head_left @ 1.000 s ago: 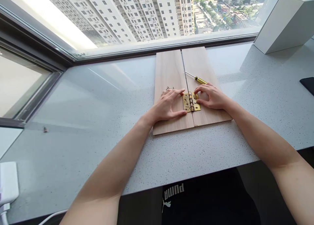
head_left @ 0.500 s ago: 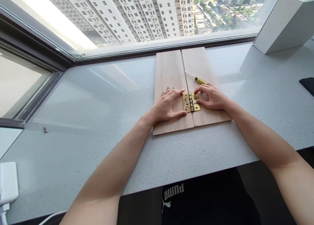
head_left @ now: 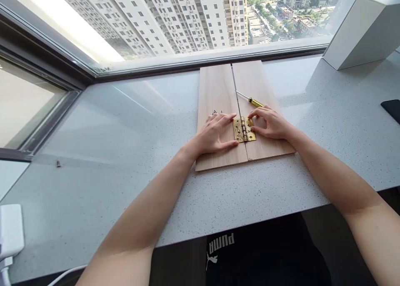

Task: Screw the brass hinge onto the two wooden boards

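Note:
A brass hinge lies unfolded across the seam between two pale wooden boards, the left board and the right board. My left hand rests on the left board, its thumb and forefinger set at the lower and upper corners of the hinge's left leaf. On the other side, my right hand holds the right leaf's edge between a bent forefinger and the thumb. A screwdriver with a yellow handle lies beyond my right hand, its tip at the seam. Several small screws are partly hidden behind my left fingers.
The boards lie on a speckled grey counter against a window. A single screw lies far left. A white adapter with a cable stands at the left edge, a white box at the back right and a dark object at the right.
Both hands keep their places around the hinge. The whole view shifts very slightly; nothing else visibly moves.

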Tool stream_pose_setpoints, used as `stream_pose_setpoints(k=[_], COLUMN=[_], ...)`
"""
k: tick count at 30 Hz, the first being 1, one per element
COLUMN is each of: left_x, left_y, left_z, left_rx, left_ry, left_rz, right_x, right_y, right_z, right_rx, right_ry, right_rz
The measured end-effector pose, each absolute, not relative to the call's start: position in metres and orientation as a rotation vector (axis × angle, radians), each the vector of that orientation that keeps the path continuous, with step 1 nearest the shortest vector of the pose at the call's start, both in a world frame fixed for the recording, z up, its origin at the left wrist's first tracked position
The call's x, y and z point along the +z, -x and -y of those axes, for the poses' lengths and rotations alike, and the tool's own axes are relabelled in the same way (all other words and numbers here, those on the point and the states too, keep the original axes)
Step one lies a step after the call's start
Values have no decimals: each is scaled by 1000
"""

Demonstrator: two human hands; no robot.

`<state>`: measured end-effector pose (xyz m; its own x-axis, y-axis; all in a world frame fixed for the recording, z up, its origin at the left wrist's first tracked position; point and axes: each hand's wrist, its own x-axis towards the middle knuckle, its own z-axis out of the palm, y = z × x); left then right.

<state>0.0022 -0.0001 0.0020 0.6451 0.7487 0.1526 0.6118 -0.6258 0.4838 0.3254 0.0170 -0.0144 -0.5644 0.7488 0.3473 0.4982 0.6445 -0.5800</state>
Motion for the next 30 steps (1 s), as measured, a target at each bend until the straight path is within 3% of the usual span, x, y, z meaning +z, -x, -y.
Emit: stream_pose_setpoints(k=[30], left_x=[1], left_y=[0], left_z=[1], left_rx=[519], left_ry=[-2461], left_rz=[-1069], right_x=[-8], right_y=[-328], right_z=[-16], right_rx=[692], right_ry=[1030], right_rz=[2167])
